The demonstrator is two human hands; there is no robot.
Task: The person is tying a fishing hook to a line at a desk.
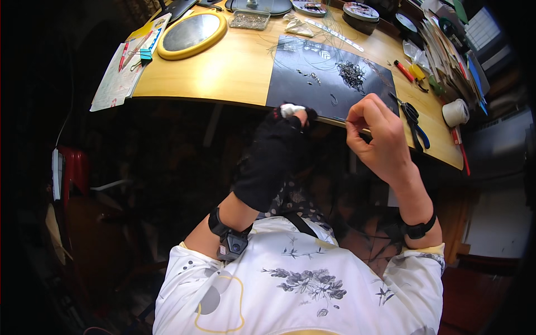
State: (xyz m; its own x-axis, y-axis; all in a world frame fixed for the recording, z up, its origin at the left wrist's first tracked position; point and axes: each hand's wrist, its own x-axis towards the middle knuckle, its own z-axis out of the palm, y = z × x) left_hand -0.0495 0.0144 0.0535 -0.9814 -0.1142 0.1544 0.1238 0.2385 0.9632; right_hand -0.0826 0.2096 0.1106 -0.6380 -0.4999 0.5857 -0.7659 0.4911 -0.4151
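Note:
My left hand (298,114), in a black fingerless sleeve with white material around the fingers, is at the front edge of a dark board (293,88). Its fingertips are mostly hidden, so its grip cannot be told. To the right, my right hand (374,136) is raised over the board's front edge, thumb and forefinger pinched together, apparently on a very fine fishing line that barely shows. On the board are a heap of black fish hooks (351,76), a single hook (333,99) lying apart, and several small metal swivels (312,78). Loose coils of clear line cross its far left corner.
Right of the board lie blue-handled pliers (412,121), a red marker-like tube (403,71) and a white thread spool (455,113). A yellow-framed mirror (192,35), a box of small metal parts (249,20), a white ruler (335,35) and round tins (361,14) stand farther back. Clipped papers (121,79) overhang the left edge.

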